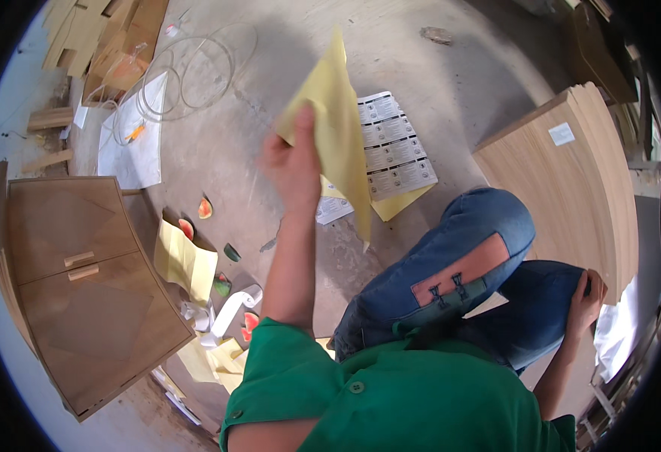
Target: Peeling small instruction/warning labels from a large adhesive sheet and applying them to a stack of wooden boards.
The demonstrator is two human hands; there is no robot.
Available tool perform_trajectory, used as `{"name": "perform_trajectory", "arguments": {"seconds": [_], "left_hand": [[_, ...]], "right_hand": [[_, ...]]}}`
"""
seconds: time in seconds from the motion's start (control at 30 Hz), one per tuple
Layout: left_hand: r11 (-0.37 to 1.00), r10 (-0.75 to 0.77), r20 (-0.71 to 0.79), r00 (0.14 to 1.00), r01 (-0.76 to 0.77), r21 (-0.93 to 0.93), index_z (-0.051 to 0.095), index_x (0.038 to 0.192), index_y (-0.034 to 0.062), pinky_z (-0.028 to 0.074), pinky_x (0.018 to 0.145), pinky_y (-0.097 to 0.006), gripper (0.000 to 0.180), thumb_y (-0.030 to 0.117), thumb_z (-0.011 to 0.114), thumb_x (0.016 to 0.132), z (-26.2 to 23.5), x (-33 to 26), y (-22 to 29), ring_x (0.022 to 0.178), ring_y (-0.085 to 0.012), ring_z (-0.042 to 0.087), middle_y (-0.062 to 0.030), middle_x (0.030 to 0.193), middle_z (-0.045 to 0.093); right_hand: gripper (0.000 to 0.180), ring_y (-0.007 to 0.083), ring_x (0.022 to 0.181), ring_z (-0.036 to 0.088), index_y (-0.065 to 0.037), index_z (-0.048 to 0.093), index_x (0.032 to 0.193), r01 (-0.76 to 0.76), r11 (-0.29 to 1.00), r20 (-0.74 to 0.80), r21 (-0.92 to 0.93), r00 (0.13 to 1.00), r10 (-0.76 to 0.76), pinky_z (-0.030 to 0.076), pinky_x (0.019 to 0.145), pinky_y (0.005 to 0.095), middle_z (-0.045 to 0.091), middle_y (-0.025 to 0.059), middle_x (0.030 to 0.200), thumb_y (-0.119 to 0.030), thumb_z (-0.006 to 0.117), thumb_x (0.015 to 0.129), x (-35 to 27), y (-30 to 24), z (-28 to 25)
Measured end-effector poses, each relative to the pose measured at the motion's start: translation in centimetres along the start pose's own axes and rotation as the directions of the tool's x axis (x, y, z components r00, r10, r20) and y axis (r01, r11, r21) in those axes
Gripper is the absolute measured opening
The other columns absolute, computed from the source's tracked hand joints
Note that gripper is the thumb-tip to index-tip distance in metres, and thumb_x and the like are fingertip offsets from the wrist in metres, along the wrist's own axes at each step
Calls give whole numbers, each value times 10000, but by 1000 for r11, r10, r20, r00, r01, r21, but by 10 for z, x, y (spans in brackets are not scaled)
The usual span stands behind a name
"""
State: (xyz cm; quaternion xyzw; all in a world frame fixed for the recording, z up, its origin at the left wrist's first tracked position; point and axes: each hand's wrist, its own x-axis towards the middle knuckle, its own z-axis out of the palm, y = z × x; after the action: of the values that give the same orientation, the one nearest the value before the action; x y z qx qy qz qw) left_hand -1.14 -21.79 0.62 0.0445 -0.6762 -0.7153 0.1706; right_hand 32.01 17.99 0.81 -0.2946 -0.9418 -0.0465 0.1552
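My left hand [294, 162] is raised over the floor and pinches a yellow sheet of paper [338, 132] between thumb and fingers. The sheet hangs bent and tilted, and its edge is slightly blurred. Behind it on the floor lies a white printed label sheet [397, 147], partly covered by the yellow one. Yellow paper [402, 203] also shows under the label sheet's near edge. My right hand [585, 305] rests by my right knee, beside the stack of wood-grain boards [564, 181], with its fingers slightly apart and holding nothing visible.
At the left stands a brown cabinet [82, 286] with two handles. Watermelon-like pieces [205, 207], a creased yellow sheet [185, 260] and a curled white strip [233, 310] lie nearby. Farther off are a coiled clear tube [182, 79] and a white sheet [131, 151] bearing an orange cutter [135, 133].
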Motion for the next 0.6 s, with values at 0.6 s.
{"name": "perform_trajectory", "arguments": {"seconds": [0.6], "left_hand": [[982, 144, 825, 547, 23, -187, 611, 899, 8, 421, 632, -203, 259, 238, 502, 951, 104, -41, 171, 706, -40, 503, 15, 768, 581]], "right_hand": [[757, 255, 1262, 384, -102, 364, 1376, 133, 399, -199, 907, 971, 130, 312, 1033, 398, 434, 109, 1360, -240, 748, 739, 96, -69, -64]]}}
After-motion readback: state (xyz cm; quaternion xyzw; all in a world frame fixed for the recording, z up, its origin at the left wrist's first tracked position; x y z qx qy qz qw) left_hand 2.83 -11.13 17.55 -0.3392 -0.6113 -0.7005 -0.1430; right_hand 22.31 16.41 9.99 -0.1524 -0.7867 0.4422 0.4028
